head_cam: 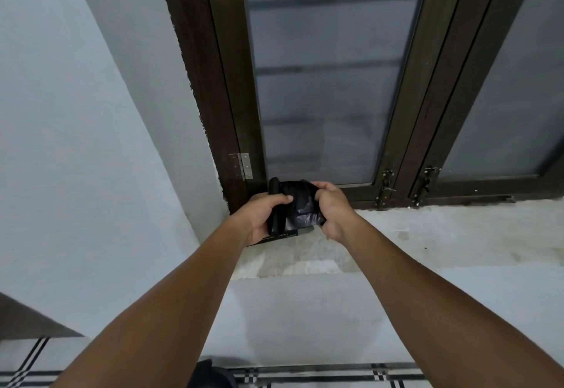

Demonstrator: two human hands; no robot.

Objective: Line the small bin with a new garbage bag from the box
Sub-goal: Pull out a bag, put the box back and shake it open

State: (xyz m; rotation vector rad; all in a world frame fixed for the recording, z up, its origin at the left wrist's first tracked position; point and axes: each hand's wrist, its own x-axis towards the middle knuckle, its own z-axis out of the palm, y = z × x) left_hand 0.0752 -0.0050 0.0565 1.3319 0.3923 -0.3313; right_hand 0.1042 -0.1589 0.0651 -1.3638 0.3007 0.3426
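Frosted glass in a dark brown window frame (232, 88) fills the view above a grey concrete sill (427, 235), which serves as the ledge both arms reach toward. At the sill's left corner, the black box (285, 236) of bags peeks out beneath the hands, apparently steadied there. The left hand (262, 213) is clenched around the black roll (276, 207), holding it upright so it cannot spin away. The right hand (331, 207) pinches the loose crinkled garbage bag (300, 204) drawn off that roll, likely to tear one bag free. No small bin is clearly identifiable; a dark shape at the bottom edge cannot be made out.
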